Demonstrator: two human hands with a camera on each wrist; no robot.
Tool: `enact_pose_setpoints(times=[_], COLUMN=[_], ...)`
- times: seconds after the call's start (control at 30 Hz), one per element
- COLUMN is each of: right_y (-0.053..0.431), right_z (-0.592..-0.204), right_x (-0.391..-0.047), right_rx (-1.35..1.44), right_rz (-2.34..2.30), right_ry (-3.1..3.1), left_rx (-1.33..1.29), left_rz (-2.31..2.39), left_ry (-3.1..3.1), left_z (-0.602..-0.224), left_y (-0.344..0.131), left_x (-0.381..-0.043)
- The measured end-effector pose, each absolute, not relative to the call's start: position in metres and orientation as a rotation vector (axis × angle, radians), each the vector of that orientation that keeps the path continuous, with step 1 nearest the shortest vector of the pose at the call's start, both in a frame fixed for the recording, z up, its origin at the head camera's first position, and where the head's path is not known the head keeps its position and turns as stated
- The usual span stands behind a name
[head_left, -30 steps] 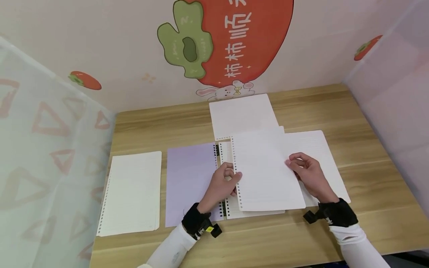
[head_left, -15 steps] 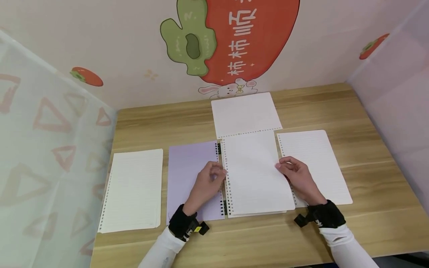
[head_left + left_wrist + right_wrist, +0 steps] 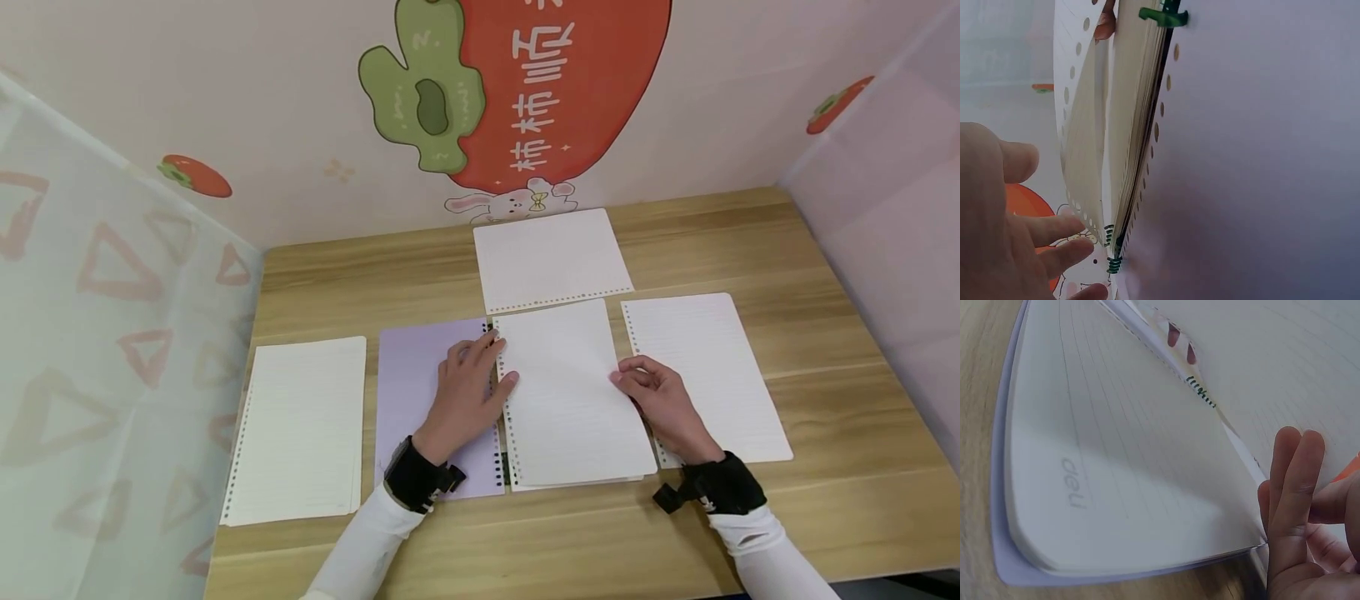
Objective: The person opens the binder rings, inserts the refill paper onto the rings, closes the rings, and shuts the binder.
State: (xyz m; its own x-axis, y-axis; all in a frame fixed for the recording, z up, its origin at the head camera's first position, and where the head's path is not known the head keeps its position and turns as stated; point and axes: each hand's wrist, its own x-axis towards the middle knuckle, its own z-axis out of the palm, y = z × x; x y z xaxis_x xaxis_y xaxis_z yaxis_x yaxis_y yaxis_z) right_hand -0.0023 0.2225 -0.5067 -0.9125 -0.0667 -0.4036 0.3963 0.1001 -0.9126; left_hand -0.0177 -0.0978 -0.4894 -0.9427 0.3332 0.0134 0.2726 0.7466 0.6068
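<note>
A white sheet of paper (image 3: 566,392) with lines and a row of small holes is over the right half of an open notebook (image 3: 405,392), and part of it is up off the pages below. The right hand (image 3: 663,404) has its grip on the right edge of the sheet, pinching it with the thumb and fingers. The left hand (image 3: 465,392) is over the purple cover, by the side with the holes. Its grip is loose, with the fingers spread out, and the fingertips reach the holed edge near the far green rings (image 3: 1110,250). I cannot tell if the holes sit on the rings.

Under the sheet is a thick stack of pages (the word "deli" (image 3: 1071,482) is on the one on top).

More paper lies on the wooden bench (image 3: 847,417). A pile of lined sheets (image 3: 300,425) is left of the notebook, a lined page (image 3: 712,379) is on the right, and another page (image 3: 551,260) lies sideways at the back, its holes facing the notebook. Behind it, the wall has a big red fruit (image 3: 592,83) and a bunny (image 3: 513,202) on it.
</note>
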Motion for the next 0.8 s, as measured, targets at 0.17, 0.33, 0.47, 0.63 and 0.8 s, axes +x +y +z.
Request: enact_pose_setpoints(times=[0.17, 0.33, 0.47, 0.63, 0.8], right_y=[0.2236, 0.225, 0.2262, 0.2281, 0.2313], right_z=[-0.5069, -0.5071, -0.5056, -0.5037, -0.5008], right_x=[-0.0024, -0.003, -0.0027, -0.0037, -0.0071], right_rx=[0.325, 0.33, 0.332, 0.317, 0.284], right_rz=[-1.866, -1.842, -1.829, -1.798, -1.777], right_ry=[2.049, 2.058, 2.054, 2.09, 2.117], left_rx=[0.524, 0.53, 0.531, 0.54, 0.532], left_rz=[0.846, 0.806, 0.77, 0.741, 0.711], left_ry=[2.846, 2.847, 2.842, 2.85, 2.855], left_z=[-0.4917, -0.4922, -0.4921, -0.4907, -0.4891], left_y=[-0.0943, -0.0921, -0.0913, -0.0905, -0.0899], left_x=[-0.0186, -0.0191, -0.0191, -0.02, -0.0187])
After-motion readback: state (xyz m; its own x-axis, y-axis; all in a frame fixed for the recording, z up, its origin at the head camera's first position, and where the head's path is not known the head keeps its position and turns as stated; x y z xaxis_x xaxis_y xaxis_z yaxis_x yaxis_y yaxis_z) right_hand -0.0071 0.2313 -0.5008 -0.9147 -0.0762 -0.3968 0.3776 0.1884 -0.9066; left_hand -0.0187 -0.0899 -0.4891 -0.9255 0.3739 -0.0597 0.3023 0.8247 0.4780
